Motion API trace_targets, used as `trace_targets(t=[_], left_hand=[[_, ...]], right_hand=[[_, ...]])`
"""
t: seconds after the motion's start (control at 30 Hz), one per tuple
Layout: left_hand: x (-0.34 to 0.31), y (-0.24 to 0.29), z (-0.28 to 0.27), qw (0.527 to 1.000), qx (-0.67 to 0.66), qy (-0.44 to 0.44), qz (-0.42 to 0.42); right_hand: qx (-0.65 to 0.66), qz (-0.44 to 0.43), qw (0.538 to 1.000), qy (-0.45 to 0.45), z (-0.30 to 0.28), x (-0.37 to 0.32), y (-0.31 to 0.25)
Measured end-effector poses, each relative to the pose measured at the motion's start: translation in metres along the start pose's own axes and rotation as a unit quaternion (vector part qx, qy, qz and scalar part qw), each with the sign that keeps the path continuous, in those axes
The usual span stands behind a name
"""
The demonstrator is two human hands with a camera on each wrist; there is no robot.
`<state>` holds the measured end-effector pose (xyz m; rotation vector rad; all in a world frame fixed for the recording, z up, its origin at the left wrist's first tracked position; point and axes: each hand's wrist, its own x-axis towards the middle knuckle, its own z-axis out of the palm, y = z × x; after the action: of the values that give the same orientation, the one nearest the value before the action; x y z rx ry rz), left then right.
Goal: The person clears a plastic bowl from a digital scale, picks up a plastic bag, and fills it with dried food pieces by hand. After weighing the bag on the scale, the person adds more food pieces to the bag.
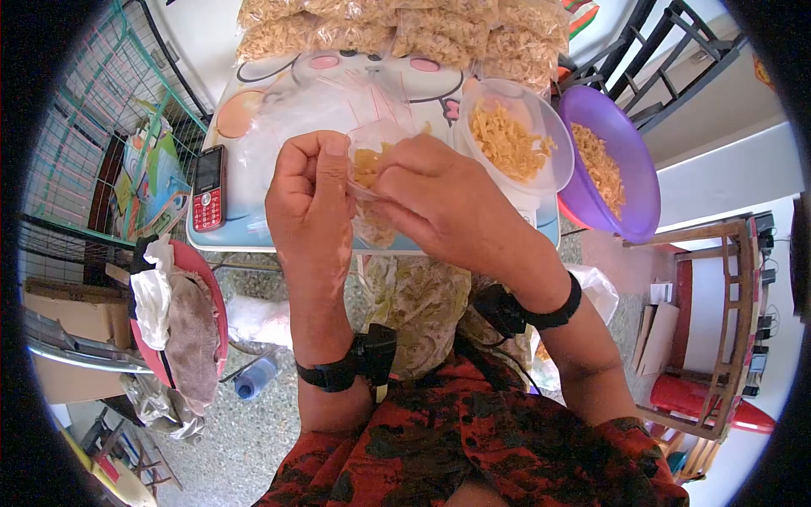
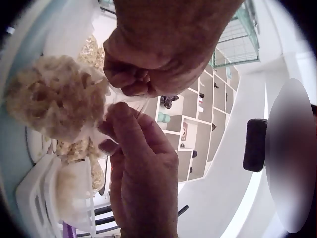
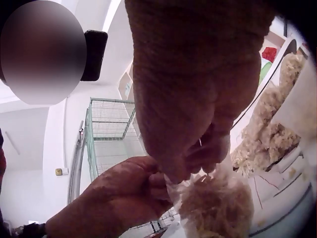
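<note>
A clear plastic bag (image 1: 372,221) partly filled with pale yellow dried flakes hangs between the two hands at the table's near edge. The left hand (image 1: 314,203) pinches one side of its top between thumb and curled fingers. On the other side the right hand (image 1: 452,198) grips the bag's top, fingers curled in. Both wrist views show the filled bag (image 2: 57,99) (image 3: 215,203) below the meeting fingertips. Flat empty bags (image 1: 312,110) lie on the table behind the hands. Right of them stands a clear tub (image 1: 553,173) holding more flakes.
Filled bags (image 1: 338,34) are stacked along the table's back. A red phone (image 1: 209,190) lies at its left edge. A purple basin (image 1: 646,182) with flakes is on the right. A pink basin (image 1: 221,325) with cloths is at lower left, near a bottle (image 1: 256,378) on the floor.
</note>
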<state>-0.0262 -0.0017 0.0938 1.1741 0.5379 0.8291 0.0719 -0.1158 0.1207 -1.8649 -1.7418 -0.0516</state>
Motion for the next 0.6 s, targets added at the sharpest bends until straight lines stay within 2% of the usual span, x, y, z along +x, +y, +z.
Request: trace_targets(t=[0.07,0.27,0.47,0.6], left_hand=[[-0.002,0.0,0.002,1.0,0.008,-0.002,0.003],[-0.002,-0.005,0.003,1.0,0.016,-0.01,0.016],[-0.001,-0.005,0.003,1.0,0.005,-0.008,0.02],[-0.001,-0.002,0.002,1.0,0.013,-0.005,0.023]], right_hand=[[-0.002,0.017,0.998,-0.061,-0.001,0.003,-0.002],[0.003,0.039,0.998,-0.059,0.015,0.0,0.003],[0.001,0.026,0.997,-0.066,0.001,-0.002,-0.001],[0.023,0.011,1.0,-0.014,-0.011,-0.008,-0.002]])
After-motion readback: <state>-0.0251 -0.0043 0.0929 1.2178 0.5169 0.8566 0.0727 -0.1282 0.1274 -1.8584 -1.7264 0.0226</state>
